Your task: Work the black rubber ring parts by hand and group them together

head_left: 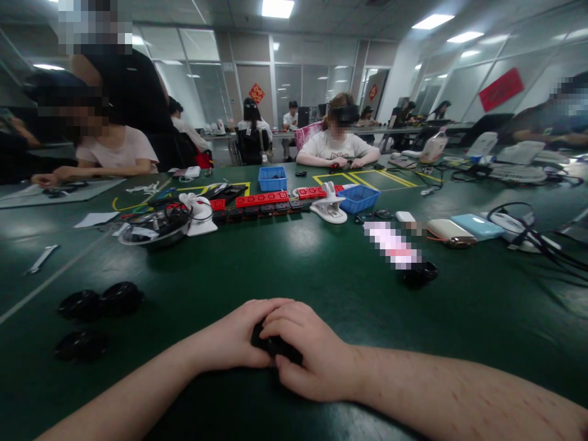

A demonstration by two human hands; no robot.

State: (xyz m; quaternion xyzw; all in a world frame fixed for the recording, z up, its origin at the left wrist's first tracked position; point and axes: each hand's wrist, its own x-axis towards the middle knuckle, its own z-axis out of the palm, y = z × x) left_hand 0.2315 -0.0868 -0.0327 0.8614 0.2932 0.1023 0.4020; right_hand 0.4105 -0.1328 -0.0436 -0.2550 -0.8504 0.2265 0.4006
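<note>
Both hands are closed around a small black part (pixel 287 350) low over the green table, in the middle near the front. My left hand (pixel 239 334) wraps its far left side, with the thumb along the near side. From the right, my right hand (pixel 316 349) curls its fingers over the top, thumb underneath. Most of the part is covered, so its exact kind is hidden. To the left lie several black round wheel-like pieces, among them one at the back (pixel 122 298) and one nearer me (pixel 81 345).
Across the green table (pixel 220 269) stand a metal bowl of parts (pixel 154 236), red and black blocks in a row (pixel 261 199), a white clip stand (pixel 329 205) and two blue bins (pixel 272 178). A wrench (pixel 43 259) lies left. Power banks (pixel 452 233) and cables are right. Other people sit opposite.
</note>
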